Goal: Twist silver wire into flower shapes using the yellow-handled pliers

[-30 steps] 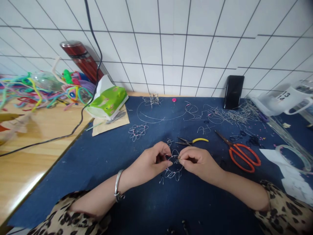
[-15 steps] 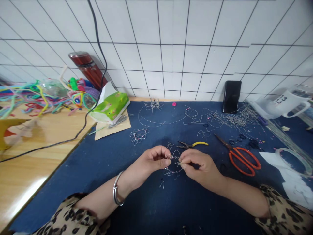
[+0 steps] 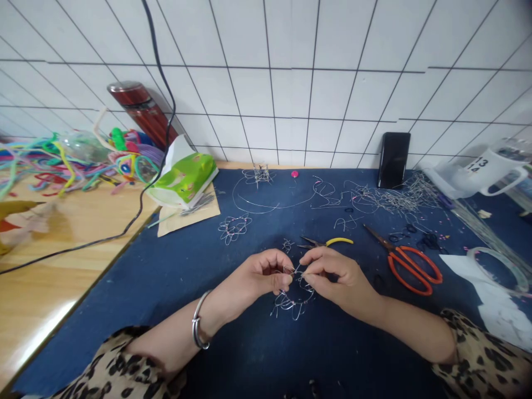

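Between my hands hangs a ring of thin silver wire loops [image 3: 296,303] with small pink beads. My left hand [image 3: 270,272] pinches the ring's upper left between thumb and fingers. On the other side, my right hand [image 3: 332,271] holds the wire at the ring's upper right, its thumb and index fingertips slightly apart around it. Just behind my fingers lie the pliers [image 3: 338,241] with a yellow handle and a small bent bit of wire [image 3: 287,244]. A similar beaded wire flower [image 3: 235,228] rests to the left on the dark blue mat.
Orange-handled scissors [image 3: 415,269] lie to the right. Tangled wire [image 3: 401,197], a phone [image 3: 394,160] leaning on the wall and a white mug [image 3: 484,172] stand behind. At left are a tissue pack [image 3: 185,180], a red flask [image 3: 143,113], pipe cleaners [image 3: 54,160] and a black cable [image 3: 139,216].
The wire ring has tipped so its loops hang lower toward me. My right fingers have shifted slightly left and up along the wire, closer to my left hand.
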`<control>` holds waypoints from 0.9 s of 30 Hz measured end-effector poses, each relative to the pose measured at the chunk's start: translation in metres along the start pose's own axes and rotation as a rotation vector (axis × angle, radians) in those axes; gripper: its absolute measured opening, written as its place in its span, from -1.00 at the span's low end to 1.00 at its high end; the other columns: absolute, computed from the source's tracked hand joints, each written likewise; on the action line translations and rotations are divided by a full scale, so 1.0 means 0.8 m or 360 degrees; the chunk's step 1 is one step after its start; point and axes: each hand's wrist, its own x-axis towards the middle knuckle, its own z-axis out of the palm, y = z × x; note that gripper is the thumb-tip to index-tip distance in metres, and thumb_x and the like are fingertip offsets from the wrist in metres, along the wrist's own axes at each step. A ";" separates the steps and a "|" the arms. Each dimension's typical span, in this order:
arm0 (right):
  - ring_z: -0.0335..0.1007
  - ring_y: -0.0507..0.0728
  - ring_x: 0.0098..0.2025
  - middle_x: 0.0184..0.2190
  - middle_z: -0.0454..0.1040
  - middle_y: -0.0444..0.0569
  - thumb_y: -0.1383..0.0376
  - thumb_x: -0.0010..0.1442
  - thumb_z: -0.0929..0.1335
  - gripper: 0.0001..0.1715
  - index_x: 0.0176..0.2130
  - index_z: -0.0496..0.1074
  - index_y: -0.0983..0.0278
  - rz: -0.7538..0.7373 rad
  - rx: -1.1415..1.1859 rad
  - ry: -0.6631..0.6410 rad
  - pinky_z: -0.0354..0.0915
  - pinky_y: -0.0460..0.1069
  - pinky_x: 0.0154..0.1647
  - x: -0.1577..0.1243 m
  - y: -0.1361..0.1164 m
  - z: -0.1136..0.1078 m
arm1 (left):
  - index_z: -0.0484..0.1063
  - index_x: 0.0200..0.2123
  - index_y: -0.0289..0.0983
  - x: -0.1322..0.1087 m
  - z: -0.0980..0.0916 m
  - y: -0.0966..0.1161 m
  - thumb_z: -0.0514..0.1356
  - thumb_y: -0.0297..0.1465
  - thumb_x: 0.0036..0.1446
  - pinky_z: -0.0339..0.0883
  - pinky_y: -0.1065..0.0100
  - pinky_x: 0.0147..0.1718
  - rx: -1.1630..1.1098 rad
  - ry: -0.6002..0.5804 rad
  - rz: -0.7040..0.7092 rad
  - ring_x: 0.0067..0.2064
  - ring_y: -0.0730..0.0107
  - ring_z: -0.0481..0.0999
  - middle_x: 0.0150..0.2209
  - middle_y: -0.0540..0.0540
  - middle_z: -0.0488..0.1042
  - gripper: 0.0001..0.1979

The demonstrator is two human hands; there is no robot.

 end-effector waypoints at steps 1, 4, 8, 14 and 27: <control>0.30 -0.03 -0.39 -0.22 0.40 -0.08 0.36 0.08 0.33 -0.91 -0.43 0.46 0.25 0.0016 0.0029 0.0007 0.25 -0.09 -0.39 0.001 0.000 0.000 | 0.36 -0.30 -0.34 0.000 0.000 0.000 0.23 -0.43 0.06 0.20 0.40 -0.41 0.0004 -0.0001 -0.0005 -0.42 0.51 0.33 -0.44 -0.01 0.38 -0.86; 0.34 0.02 -0.30 -0.28 0.42 -0.07 0.35 0.10 0.32 -0.90 -0.41 0.45 0.25 0.0039 0.0114 0.0017 0.27 -0.07 -0.31 0.003 0.001 0.000 | 0.36 -0.30 -0.34 0.000 0.001 0.001 0.24 -0.42 0.05 0.20 0.39 -0.41 0.0002 0.0003 -0.0020 -0.41 0.50 0.34 -0.44 -0.01 0.39 -0.85; 0.35 0.04 -0.25 -0.29 0.43 -0.07 0.35 0.11 0.32 -0.90 -0.40 0.45 0.25 0.0043 0.0149 0.0007 0.27 -0.04 -0.23 0.004 0.000 -0.001 | 0.37 -0.29 -0.33 0.000 0.000 0.000 0.24 -0.42 0.05 0.20 0.40 -0.41 -0.0023 0.0019 -0.0020 -0.42 0.50 0.34 -0.44 -0.01 0.39 -0.85; 0.33 0.02 -0.29 -0.33 0.43 -0.09 0.34 0.11 0.32 -0.87 -0.44 0.45 0.27 0.0141 0.0221 -0.0007 0.25 -0.06 -0.25 0.005 0.002 -0.001 | 0.37 -0.26 -0.32 0.001 0.000 -0.002 0.24 -0.42 0.05 0.22 0.40 -0.39 -0.0063 0.0024 -0.0061 -0.41 0.50 0.36 -0.44 0.00 0.39 -0.83; 0.21 -0.08 -0.54 -0.46 0.43 -0.12 0.23 0.09 0.33 -0.83 -0.41 0.40 0.30 0.0665 0.0638 -0.0185 0.11 -0.16 -0.58 0.008 0.004 -0.003 | 0.37 -0.25 -0.32 0.001 -0.001 -0.004 0.25 -0.43 0.04 0.28 0.40 -0.38 -0.0127 -0.0019 -0.0057 -0.41 0.50 0.40 -0.41 -0.03 0.42 -0.81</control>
